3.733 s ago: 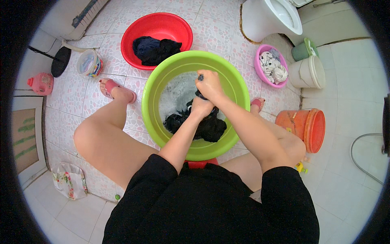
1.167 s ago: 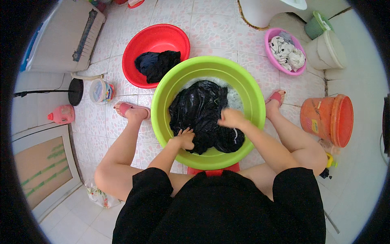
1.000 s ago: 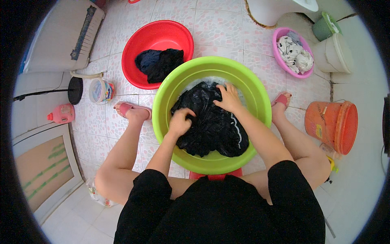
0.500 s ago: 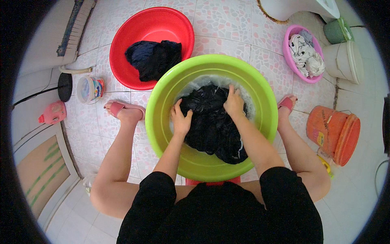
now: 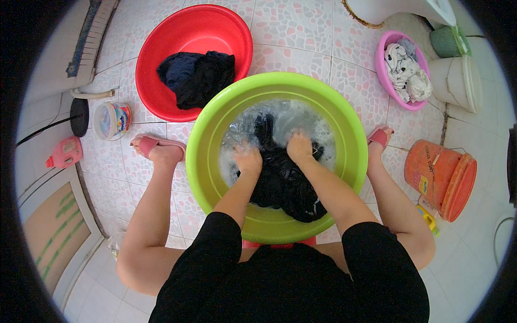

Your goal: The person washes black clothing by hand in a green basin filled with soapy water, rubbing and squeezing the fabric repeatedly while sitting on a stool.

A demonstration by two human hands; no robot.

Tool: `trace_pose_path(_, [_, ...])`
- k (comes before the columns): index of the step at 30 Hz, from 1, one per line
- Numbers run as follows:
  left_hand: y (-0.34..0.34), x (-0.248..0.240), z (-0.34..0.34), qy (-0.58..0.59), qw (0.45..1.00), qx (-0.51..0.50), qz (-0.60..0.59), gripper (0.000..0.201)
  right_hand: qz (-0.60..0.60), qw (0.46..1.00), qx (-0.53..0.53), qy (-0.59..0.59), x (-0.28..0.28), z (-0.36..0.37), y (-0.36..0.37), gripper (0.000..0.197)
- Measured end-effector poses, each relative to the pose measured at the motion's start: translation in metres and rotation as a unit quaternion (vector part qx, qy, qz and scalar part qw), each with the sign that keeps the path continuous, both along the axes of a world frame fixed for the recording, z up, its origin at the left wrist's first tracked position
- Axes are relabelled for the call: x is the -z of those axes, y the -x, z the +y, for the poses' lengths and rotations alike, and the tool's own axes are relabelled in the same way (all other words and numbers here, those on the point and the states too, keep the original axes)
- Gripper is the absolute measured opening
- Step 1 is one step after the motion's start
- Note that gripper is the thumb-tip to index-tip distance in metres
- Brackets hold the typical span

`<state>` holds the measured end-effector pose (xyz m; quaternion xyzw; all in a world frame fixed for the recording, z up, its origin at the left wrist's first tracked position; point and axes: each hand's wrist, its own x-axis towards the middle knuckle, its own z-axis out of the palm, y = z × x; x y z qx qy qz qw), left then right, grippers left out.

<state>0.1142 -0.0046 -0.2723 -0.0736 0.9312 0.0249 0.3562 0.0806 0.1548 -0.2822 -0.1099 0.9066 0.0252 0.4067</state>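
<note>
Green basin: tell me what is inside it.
The green basin holds foamy water and a black garment. The left hand and right hand press on it. The garment covers the basin's bottom.

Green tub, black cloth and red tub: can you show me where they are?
green tub (image 5: 344, 116), head view, on its bare right wall.
black cloth (image 5: 280, 185), head view, on its wet middle.
red tub (image 5: 196, 24), head view, on its bare far wall.

ahead: red basin (image 5: 161, 81) close | right: orange bucket (image 5: 439, 177) near | between: bare tiled floor (image 5: 301, 32)
</note>
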Motion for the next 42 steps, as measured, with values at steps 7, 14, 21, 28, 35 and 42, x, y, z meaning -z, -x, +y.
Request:
trace_pose_path(7, [0.028,-0.005,-0.001,-0.030,0.991,-0.133,0.012,0.048,0.164,0.877,0.399,0.213,0.006,-0.004,0.019,0.039])
trace_pose_path(14, [0.052,-0.014,-0.016,-0.616,0.414,-0.668,-0.058,0.057,0.091,0.716,0.364,0.589,-0.054,-0.023,0.002,0.025])
trace_pose_path(21, [0.031,-0.038,0.002,-0.704,0.468,-0.534,-0.001,0.046,0.070,0.806,0.325,0.489,-0.167,-0.072,-0.051,0.055])
trace_pose_path(28, [-0.011,-0.049,0.015,-0.818,0.281,-0.501,-0.018,0.034,0.345,0.826,0.245,0.373,-0.160,-0.078,-0.063,0.026])
trace_pose_path(35, [-0.016,-0.098,0.027,-0.716,0.277,-0.637,-0.076,0.031,0.404,0.823,0.256,0.305,-0.147,-0.055,-0.047,0.015])
trace_pose_path(42, [-0.014,-0.089,0.014,-0.590,0.484,-0.645,0.017,0.040,0.276,0.884,0.285,0.248,-0.126,-0.028,-0.028,0.031])
